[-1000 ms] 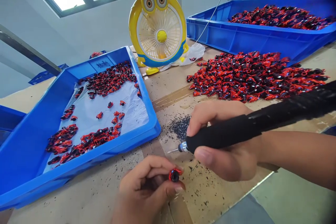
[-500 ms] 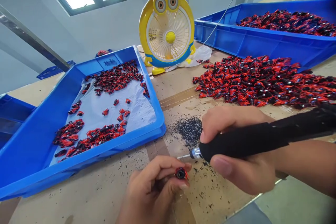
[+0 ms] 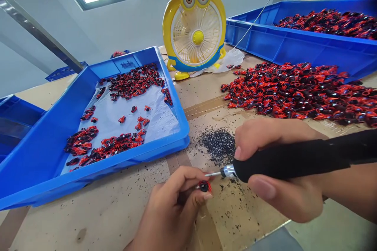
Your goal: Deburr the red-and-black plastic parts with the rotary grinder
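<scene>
Since the earlier frames, the tool's thin metal tip (image 3: 214, 174) had drawn in toward the left hand (image 3: 171, 202), and the whole view had swung slightly, setting tray and fan further right.

At far left stood a blue tray (image 3: 44, 149) lined with a white sheet (image 3: 110, 110), small red-and-black pieces lying on it in clusters. Just beyond its near right corner, low over the table (image 3: 103, 219), the left hand pinched one red-and-black piece (image 3: 204, 186) between thumb and forefinger, its round dark end facing the camera. By its looks the piece was light and fairly stiff in the body, with thinner red edges that might bend or break, and its gloss could make it slippery; a fingertip hold across the rounded body, clear of those edges, seemed best.

Behind the hands stood a yellow fan (image 3: 198, 37). Dark specks (image 3: 219, 145) were scattered before it. To the right, the right hand (image 3: 297, 200) was wrapped around a thick black handheld tool (image 3: 285, 160); beyond lay a heap of similar pieces (image 3: 303, 92) and a filled blue bin (image 3: 294, 43).

Fingers covered the piece's far side, and whether the tip touched piece or fingertip could not be told. The tool's rear and the bin's right end were cut off.
</scene>
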Action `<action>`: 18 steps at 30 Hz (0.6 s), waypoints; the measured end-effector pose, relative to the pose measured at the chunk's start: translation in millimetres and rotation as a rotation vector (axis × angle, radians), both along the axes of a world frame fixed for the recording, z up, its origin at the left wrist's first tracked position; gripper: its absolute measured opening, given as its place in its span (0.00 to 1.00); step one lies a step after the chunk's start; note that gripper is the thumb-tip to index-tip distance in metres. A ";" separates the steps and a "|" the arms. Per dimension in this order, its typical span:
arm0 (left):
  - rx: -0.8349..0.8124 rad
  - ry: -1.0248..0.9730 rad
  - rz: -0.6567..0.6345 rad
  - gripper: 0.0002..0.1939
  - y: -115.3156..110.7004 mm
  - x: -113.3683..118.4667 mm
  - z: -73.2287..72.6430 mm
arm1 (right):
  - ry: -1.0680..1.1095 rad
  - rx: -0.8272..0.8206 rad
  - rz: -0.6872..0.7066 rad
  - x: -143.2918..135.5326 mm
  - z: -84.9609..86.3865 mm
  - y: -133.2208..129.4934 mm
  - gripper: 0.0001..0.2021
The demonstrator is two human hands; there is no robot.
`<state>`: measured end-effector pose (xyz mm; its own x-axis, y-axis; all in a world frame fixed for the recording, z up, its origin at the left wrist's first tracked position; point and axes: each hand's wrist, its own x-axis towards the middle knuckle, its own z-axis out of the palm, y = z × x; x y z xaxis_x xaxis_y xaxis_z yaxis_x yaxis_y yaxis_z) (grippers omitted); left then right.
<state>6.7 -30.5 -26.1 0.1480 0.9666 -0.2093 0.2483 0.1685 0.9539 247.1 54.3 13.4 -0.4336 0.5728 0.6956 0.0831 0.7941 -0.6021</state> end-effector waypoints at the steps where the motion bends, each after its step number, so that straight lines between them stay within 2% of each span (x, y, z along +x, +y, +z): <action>1: 0.004 -0.006 -0.012 0.11 0.4 -0.4 -1.0 | -0.010 0.004 0.001 0.8 0.1 0.4 0.06; 8: 0.053 0.012 -0.010 0.02 2.6 2.2 1.4 | -0.093 0.019 0.038 6.7 1.0 3.4 0.08; 12: 0.129 0.045 0.011 0.03 6.2 3.2 6.5 | -0.076 0.015 0.027 5.2 3.6 4.6 0.06; 14: 0.209 0.113 0.017 0.04 7.1 1.3 6.1 | -0.007 -0.041 0.040 4.7 2.5 6.9 0.08; 18: 0.478 0.358 -0.002 0.06 3.7 -7.4 6.0 | 0.314 -0.133 0.016 5.2 -6.5 16.0 0.06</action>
<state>-0.7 -26.7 -20.1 0.1500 0.9657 0.2120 0.5682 -0.2597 0.7808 252.3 70.3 6.9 -0.2198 0.6621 0.7164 -0.1346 0.7068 -0.6945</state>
